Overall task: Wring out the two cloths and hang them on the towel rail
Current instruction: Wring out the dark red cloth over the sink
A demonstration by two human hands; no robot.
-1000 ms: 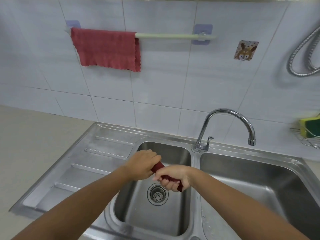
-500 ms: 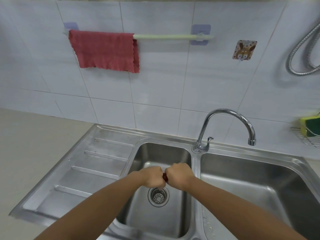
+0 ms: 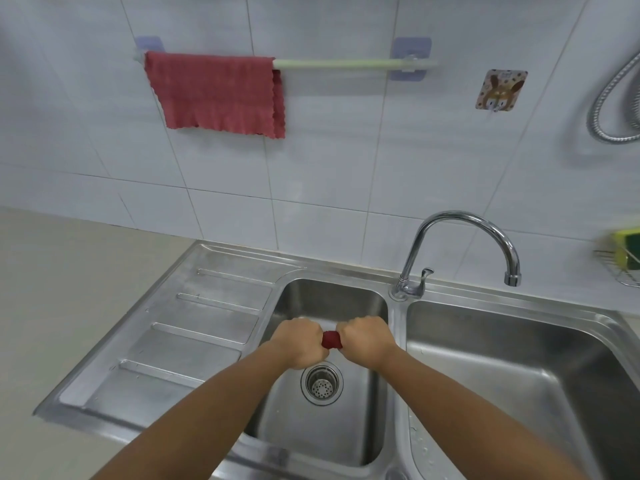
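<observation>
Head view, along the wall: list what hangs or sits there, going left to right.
Red cloth draped on the towel rail → bare stretch of that rail → rabbit sticker hook → metal shower hose → yellow-green sponge in a wire rack.

One cloth (image 3: 218, 93) on the rail's (image 3: 349, 64) left end, another (image 3: 331, 339) between both fists above the left basin (image 3: 332, 299).

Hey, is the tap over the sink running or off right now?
Off, as far as it shows: no stream falls from the tap spout, and its basin below holds only scattered droplets.
</observation>
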